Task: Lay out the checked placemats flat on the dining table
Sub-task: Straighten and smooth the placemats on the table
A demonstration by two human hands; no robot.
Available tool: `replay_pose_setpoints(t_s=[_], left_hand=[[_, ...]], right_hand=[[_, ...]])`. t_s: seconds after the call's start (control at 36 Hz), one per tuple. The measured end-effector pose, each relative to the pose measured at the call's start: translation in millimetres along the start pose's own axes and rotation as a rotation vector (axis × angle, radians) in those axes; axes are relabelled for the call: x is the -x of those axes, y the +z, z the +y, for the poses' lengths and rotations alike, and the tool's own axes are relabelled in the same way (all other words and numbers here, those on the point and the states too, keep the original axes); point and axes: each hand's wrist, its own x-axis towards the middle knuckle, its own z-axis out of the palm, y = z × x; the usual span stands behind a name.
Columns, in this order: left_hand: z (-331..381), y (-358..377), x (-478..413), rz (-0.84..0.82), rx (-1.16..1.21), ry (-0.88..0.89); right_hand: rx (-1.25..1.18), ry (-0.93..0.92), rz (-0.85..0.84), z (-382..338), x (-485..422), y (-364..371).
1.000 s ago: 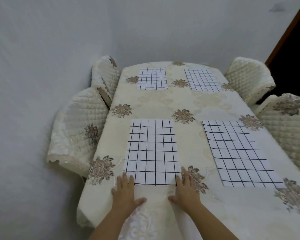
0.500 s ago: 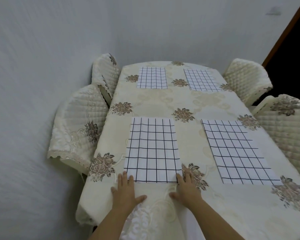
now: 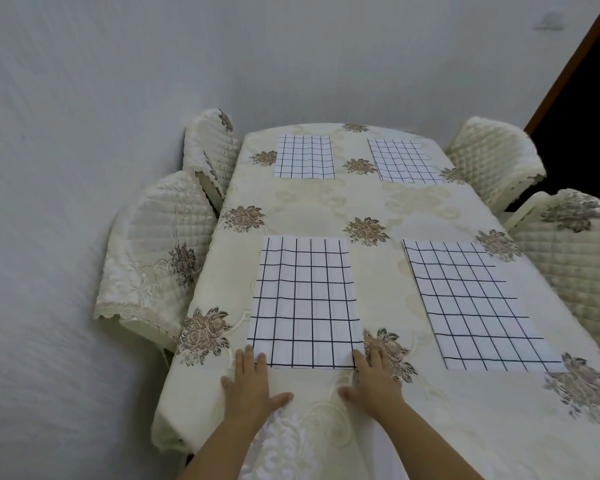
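Fourth mat down, your hands flat at its near edge.

Over the last second almost nothing moves. Your left hand [image 3: 248,382] and right hand [image 3: 373,381] stay palms down with fingers straight, gripping nothing, and their fingertips touch the two near corners of the white, black-checked fabric placemat [image 3: 303,303] on the near-left part of the cream, floral-clothed dining table [image 3: 354,206]. The mat lies flat, so I judge the smoothing done. Its long axis runs away from you along the table, with a short edge towards you. That roughly matches the near-right placemat [image 3: 471,306], far-left placemat [image 3: 303,156] and far-right placemat [image 3: 403,161], so the layout looks complete.
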Motion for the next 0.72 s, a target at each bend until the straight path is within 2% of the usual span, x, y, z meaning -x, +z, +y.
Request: replay_pose_setpoints(t_s=[0.5,0.72], left_hand=[[-0.8,1.1,1.0,0.028,0.006,0.0],[-3.7,-4.4,-2.7,0.026,0.183,-0.018]], right_hand=[[-0.006,0.0,-0.005,-2.1,3.0,-1.5],[-0.062,-0.026,-0.018,3.2,0.0,-3.0]])
